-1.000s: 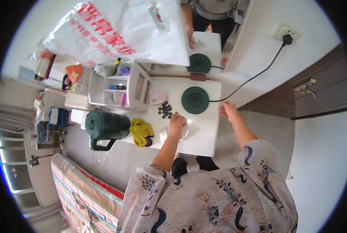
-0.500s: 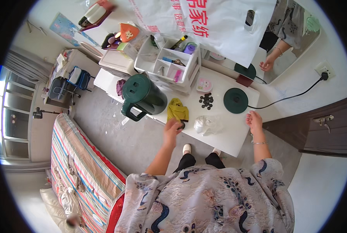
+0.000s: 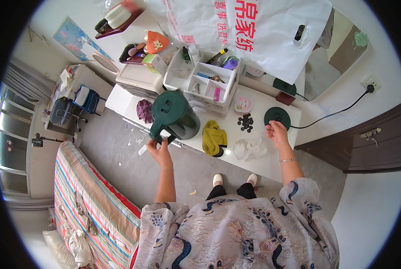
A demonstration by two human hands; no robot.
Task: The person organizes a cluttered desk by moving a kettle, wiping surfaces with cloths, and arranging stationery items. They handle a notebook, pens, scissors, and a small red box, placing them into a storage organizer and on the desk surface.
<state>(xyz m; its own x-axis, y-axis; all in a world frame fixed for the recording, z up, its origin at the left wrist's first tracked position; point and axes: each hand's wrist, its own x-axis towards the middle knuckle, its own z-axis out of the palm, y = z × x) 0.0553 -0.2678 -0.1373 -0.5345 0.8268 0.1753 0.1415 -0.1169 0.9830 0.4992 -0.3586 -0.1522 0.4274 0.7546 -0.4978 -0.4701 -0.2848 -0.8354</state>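
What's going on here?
A person has the left hand at the handle of a dark green kettle, which is apart from its round base. The right hand is at the near edge of that base. Between them, a yellow-green cloth, small black pieces and crumpled plastic lie on the white table.

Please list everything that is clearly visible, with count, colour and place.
Table: 1, white, centre
Kettle: 1, green, table's left part
Round base: 1, green, table's right part
Plug: 1, black, wall socket
Pieces: several, black, near box
Box: 1, pink-white, behind pieces
Cloth: 1, yellow-green, right of kettle
Plastic bag: 1, clear, table's front
Organizer: 1, white, behind cloth
Bundle: 1, purple, left of kettle
Large bag: 1, white with red print, before mirror
Bed: 1, striped, lower left
Door: 1, brown, right
Shoes: 2, white, floor
Left hand: 1, bare, at kettle
Right hand: 1, bare, at base
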